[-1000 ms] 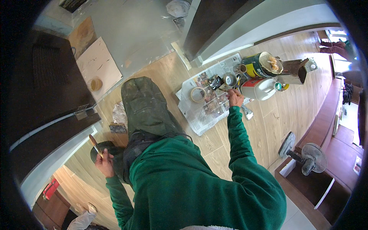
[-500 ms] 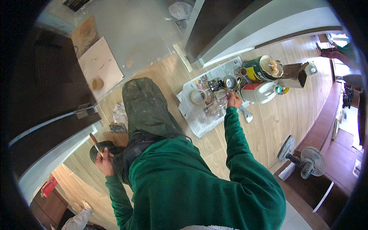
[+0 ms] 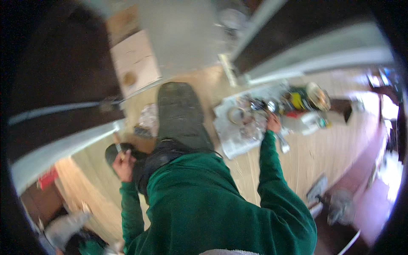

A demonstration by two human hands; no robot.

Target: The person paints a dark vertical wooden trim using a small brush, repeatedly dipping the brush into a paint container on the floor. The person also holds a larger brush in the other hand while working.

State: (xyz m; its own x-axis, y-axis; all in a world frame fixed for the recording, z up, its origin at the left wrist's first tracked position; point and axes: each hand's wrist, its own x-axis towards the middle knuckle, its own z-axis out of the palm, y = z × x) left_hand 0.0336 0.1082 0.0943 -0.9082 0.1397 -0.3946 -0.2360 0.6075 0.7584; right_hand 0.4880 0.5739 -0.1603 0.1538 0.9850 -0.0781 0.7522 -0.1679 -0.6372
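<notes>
My left hand [image 3: 123,167] is closed around a paintbrush [image 3: 117,141], its bristle end up, beside my bent leg. Over on the right, my right hand [image 3: 273,123] reaches to the edge of spread newspaper [image 3: 231,142] with its fingers drawn together; blur hides what they hold. Just beyond those fingers stands a small open tin [image 3: 272,106], with a dark pot [image 3: 257,104] to its left. A roll of masking tape [image 3: 235,115] lies on the paper. Close to my right wrist, another brush [image 3: 284,144] rests on the floor.
Right of the newspaper are a big paint can [image 3: 318,97] and a white jug [image 3: 308,124]. A crumpled cloth [image 3: 148,117] lies left of my leg. White-edged door frames [image 3: 68,142] flank me. A fan [image 3: 341,206] stands at lower right; another person [image 3: 68,229] is at lower left.
The whole view has swung, so the scene sits further right and is blurred. The person at lower left shows more. Both hands keep much the same places beside my body.
</notes>
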